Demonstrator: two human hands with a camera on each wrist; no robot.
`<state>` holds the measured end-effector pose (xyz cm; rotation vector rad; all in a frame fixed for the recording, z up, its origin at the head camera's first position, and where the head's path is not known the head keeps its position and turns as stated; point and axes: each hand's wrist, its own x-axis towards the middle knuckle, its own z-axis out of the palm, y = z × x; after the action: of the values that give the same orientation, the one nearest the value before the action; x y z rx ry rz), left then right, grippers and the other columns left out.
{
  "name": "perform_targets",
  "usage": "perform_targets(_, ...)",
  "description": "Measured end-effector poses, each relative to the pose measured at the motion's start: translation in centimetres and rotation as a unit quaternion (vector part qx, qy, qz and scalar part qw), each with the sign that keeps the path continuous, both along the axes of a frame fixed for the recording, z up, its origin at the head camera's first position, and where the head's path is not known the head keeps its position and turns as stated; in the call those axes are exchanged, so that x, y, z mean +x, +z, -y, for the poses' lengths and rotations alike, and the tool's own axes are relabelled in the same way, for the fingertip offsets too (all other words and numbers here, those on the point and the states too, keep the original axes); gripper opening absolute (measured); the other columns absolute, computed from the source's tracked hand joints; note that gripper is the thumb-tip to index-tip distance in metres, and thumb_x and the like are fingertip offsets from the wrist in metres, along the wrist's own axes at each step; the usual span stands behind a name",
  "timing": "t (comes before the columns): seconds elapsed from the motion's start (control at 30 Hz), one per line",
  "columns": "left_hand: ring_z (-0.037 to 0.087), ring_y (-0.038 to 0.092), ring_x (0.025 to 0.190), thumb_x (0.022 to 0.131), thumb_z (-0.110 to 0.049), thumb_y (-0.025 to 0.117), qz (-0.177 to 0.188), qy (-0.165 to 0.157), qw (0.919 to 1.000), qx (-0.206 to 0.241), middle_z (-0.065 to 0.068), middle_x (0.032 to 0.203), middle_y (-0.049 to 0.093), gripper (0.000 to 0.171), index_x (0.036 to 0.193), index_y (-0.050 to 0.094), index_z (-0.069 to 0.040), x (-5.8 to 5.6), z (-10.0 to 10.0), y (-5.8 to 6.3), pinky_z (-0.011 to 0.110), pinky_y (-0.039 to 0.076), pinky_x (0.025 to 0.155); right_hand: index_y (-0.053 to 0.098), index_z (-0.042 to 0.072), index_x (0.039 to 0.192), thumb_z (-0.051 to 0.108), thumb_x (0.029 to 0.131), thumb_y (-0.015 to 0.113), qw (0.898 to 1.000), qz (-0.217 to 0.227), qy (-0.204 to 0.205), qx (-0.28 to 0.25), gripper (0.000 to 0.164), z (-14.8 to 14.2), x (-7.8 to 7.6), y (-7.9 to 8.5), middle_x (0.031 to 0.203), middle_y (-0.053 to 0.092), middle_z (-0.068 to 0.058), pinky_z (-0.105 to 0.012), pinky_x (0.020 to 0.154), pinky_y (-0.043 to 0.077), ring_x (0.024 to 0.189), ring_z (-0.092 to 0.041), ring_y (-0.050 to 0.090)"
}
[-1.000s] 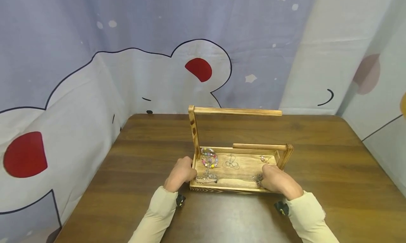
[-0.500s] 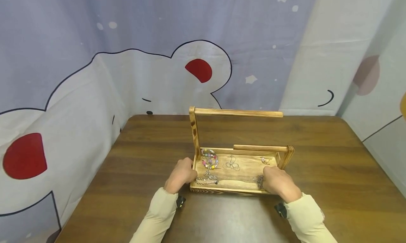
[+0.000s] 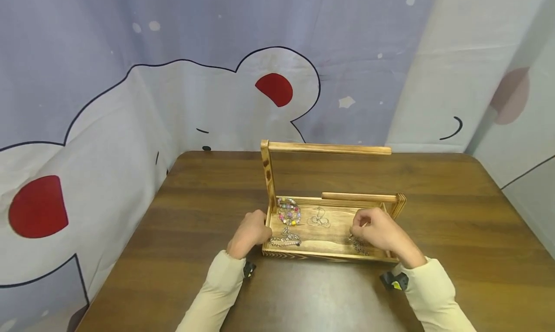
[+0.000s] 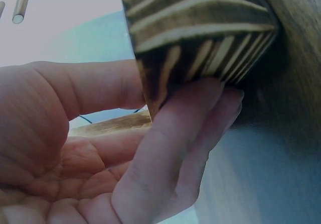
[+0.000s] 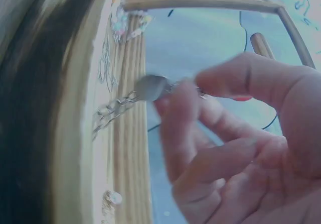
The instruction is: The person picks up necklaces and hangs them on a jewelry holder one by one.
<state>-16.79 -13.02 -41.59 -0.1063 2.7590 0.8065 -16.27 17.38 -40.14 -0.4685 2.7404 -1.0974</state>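
A wooden jewelry tray (image 3: 325, 234) with two raised bars sits on the table. My left hand (image 3: 250, 233) grips its left end; in the left wrist view the thumb and fingers (image 4: 165, 138) clasp the dark-striped end wall (image 4: 195, 58). Over the tray's right part, my right hand (image 3: 381, 228) pinches a silver chain (image 3: 358, 245) between thumb and fingertips. A flat round disc (image 5: 150, 87) on that chain shows just below the fingers in the right wrist view, and the links (image 5: 113, 111) hang down toward the tray floor.
Beaded bracelets (image 3: 289, 211) lie at the tray's back left, with more silver chains (image 3: 286, 239) in front. A thin looped necklace (image 3: 319, 219) rests mid-tray. A tall bar (image 3: 329, 148) and a shorter bar (image 3: 360, 197) stand above the back. Printed curtain (image 3: 195, 100) hangs behind.
My right hand has risen from the tray's front right, turned, and drawn the silver chain partly up. The left hand keeps its grip on the tray's end. The head view has shifted slightly.
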Motion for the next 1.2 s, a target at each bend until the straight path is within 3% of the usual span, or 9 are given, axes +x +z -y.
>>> perform_targets(0.1,0.023,0.051,0.066,0.067,-0.004,0.062,-0.002,-0.001,1.0,-0.005,0.01,0.073,0.056,0.006,0.071,0.059,-0.008,-0.1,-0.1,0.1,0.032,0.041,0.055,0.062,0.005,0.079,0.007,0.079,0.061,0.996,0.036,0.007,-0.083,0.002,-0.2,-0.2,0.0,0.075,0.061,-0.007,-0.031,0.061,0.047,0.064,-0.02,0.057)
perform_targets(0.23,0.023,0.051,0.066,0.067,-0.005,0.062,-0.006,-0.001,1.0,-0.006,0.01,0.073,0.056,0.005,0.07,0.06,-0.008,-0.1,0.0,0.1,0.032,0.041,0.055,0.062,0.002,0.087,0.007,0.08,0.062,0.991,0.054,-0.001,-0.125,0.009,-0.2,-0.3,0.0,0.079,0.062,-0.011,-0.033,0.066,0.047,0.069,-0.022,0.058)
perform_targets(0.43,0.023,0.05,0.066,0.067,-0.004,0.06,-0.012,0.0,0.9999,-0.004,0.01,0.072,0.056,0.005,0.069,0.059,-0.008,0.0,0.0,0.1,0.032,0.041,0.055,0.062,0.002,0.089,0.008,0.082,0.059,0.992,0.03,0.008,-0.119,0.009,0.1,-0.5,-0.2,0.081,0.063,-0.009,-0.035,0.073,0.045,0.076,-0.021,0.058)
perform_targets(0.57,0.023,0.05,0.064,0.067,-0.002,0.059,-0.014,0.0,0.9999,0.0,0.009,0.07,0.055,0.007,0.07,0.06,-0.008,0.0,-0.1,0.1,0.032,0.04,0.053,0.061,0.002,0.09,0.01,0.084,0.06,0.991,0.012,0.014,-0.13,0.01,0.3,-0.4,-0.2,0.083,0.063,-0.009,-0.03,0.071,0.047,0.075,-0.019,0.058)
perform_targets(0.67,0.023,0.05,0.062,0.068,-0.001,0.058,-0.009,-0.001,0.9999,0.005,0.009,0.069,0.055,0.008,0.072,0.06,-0.008,0.0,-0.1,0.0,0.032,0.04,0.051,0.06,0.001,0.092,0.01,0.086,0.06,0.99,0.002,0.014,-0.138,0.011,0.9,0.2,0.7,0.085,0.063,-0.012,-0.027,0.069,0.048,0.077,-0.02,0.058)
perform_targets(0.87,0.022,0.05,0.059,0.069,0.0,0.057,-0.01,0.001,0.9999,0.009,0.008,0.067,0.054,0.008,0.072,0.059,-0.007,0.0,-0.2,-0.1,0.031,0.04,0.049,0.061,0.01,0.09,0.014,0.087,0.061,0.992,-0.04,0.037,-0.116,0.006,1.1,0.7,1.1,0.083,0.063,-0.009,-0.028,0.066,0.047,0.075,-0.017,0.057)
perform_targets(1.03,0.023,0.049,0.061,0.067,0.0,0.056,-0.025,0.001,0.9997,0.0,0.009,0.068,0.054,0.008,0.07,0.058,-0.007,0.0,-0.2,-0.1,0.032,0.04,0.051,0.061,0.007,0.086,0.003,0.085,0.061,0.986,-0.101,0.081,-0.104,0.005,2.3,2.4,3.6,0.074,0.062,-0.004,-0.026,0.057,0.046,0.066,-0.015,0.056)
perform_targets(1.2,0.023,0.049,0.062,0.065,0.001,0.056,-0.036,-0.004,0.9993,-0.008,0.009,0.068,0.053,0.008,0.067,0.056,-0.007,0.2,-0.2,-0.1,0.032,0.04,0.051,0.061,0.008,0.085,0.001,0.084,0.061,0.984,-0.134,0.074,-0.096,0.007,2.8,3.1,4.7,0.072,0.06,0.004,-0.025,0.056,0.046,0.064,-0.011,0.056)
